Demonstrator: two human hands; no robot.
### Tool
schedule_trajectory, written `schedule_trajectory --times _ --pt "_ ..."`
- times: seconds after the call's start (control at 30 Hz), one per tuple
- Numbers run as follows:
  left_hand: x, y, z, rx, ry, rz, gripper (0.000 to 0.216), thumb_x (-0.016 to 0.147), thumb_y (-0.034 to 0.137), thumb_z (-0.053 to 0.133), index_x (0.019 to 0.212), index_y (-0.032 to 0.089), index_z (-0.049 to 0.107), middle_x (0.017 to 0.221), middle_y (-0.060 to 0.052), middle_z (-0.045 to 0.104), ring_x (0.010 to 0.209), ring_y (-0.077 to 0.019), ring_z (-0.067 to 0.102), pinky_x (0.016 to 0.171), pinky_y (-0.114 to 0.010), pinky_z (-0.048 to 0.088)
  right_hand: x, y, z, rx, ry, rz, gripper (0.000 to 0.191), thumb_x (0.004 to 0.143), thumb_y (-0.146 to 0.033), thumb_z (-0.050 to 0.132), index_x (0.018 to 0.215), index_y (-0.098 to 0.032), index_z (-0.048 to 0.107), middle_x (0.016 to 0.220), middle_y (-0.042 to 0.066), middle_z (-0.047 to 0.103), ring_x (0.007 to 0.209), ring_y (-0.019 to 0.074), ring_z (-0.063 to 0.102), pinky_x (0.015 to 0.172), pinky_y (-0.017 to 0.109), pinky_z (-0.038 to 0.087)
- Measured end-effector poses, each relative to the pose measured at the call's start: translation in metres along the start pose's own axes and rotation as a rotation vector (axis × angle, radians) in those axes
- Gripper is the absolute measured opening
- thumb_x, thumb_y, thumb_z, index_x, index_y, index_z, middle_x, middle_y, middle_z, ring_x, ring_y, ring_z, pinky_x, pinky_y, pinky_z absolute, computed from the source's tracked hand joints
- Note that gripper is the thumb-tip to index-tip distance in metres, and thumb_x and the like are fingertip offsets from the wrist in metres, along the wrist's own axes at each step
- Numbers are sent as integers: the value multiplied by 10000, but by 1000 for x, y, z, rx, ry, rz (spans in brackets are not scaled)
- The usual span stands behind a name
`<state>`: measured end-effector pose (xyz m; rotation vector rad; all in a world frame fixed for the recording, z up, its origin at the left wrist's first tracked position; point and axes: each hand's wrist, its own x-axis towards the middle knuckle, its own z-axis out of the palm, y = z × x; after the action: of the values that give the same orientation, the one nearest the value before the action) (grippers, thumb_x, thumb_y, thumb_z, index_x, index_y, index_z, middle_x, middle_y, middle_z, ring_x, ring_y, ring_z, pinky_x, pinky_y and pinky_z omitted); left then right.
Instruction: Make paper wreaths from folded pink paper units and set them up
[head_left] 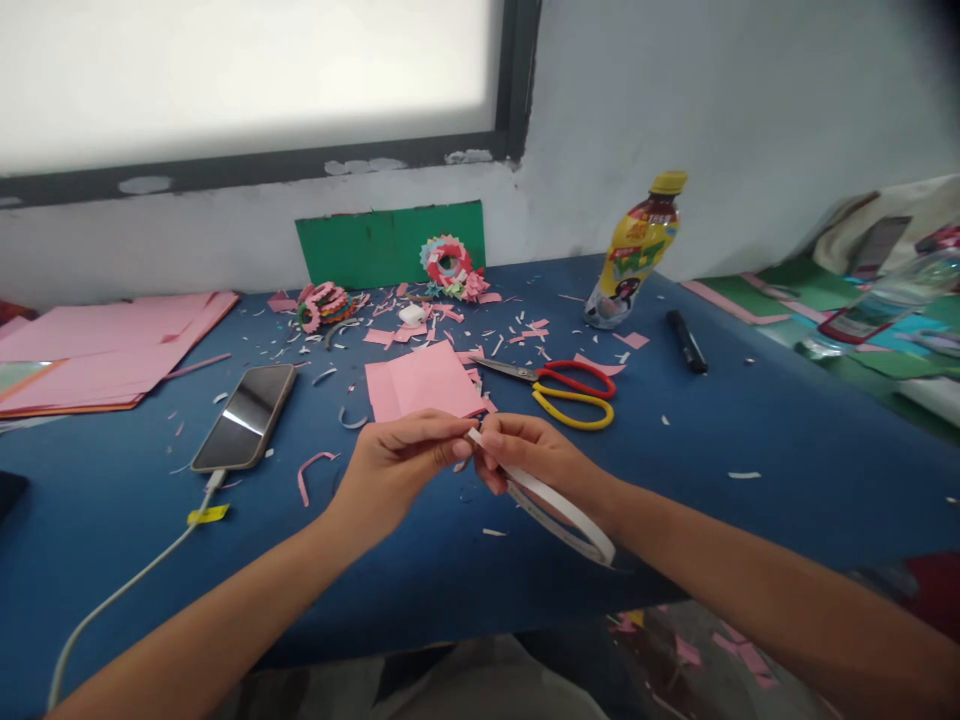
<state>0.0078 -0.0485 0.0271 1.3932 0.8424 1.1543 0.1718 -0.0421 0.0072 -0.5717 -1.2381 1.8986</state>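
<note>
A narrow white roll of double-sided tape (pixel 571 520) hangs from my right hand (pixel 529 450), whose thumb and fingers are closed on it. Its short white end pokes out at the fingertips of my left hand (pixel 409 465), which are pinched together there. Both hands meet just above the table, in front of a stack of square pink paper (pixel 427 380). Behind my right hand lie scissors (pixel 544 378) with one red and one yellow handle, their blades pointing left.
A charging phone (pixel 247 415) and pink sheets (pixel 112 345) lie left. Paper rings (pixel 448 262) and scraps lie before a green board (pixel 390 245). A drink bottle (pixel 634 255) and a black marker (pixel 686 342) are right. Beyond the table's right edge is a clear bottle (pixel 877 305).
</note>
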Motion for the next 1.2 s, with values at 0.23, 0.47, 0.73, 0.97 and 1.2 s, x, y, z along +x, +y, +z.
schedule_trajectory --times 0.23,0.47,0.73,0.97,1.2 --pt "-1 0 2 -56 15 -73 116 663 155 720 763 211 737 737 -12 698 658 -121 616 619 -215 506 -1 -5 5 -52 31 -5 310 741 -405 627 598 -159 504 543 -44 514 487 61 453 492 207 338" --pt "-3 -2 2 -89 -4 -75 135 679 138 709 774 229 735 777 4 694 673 -96 617 622 -172 506 -1 -5 6 -35 20 -16 286 753 -362 619 598 -154 498 546 -45 512 485 52 445 487 200 318" --pt "-3 -2 1 -71 -38 -69 150 701 138 691 803 239 734 779 -2 680 668 -109 621 614 -198 509 -2 -4 4 -100 25 -24 292 758 -365 605 591 -161 480 521 -44 494 487 58 417 487 203 297" --pt "-3 -2 2 -52 -57 -56 170 695 114 684 807 230 739 767 -18 653 671 -120 616 605 -213 510 0 0 0 -131 2 -72 275 787 -320 580 588 -163 471 529 -48 472 529 67 407 514 208 296" --pt "-1 0 1 -23 -84 -15 213 669 72 670 788 233 744 756 -20 650 667 -121 628 599 -193 527 0 -1 -2 -165 2 23 278 753 -340 608 581 -154 492 513 -54 445 504 61 362 491 212 244"
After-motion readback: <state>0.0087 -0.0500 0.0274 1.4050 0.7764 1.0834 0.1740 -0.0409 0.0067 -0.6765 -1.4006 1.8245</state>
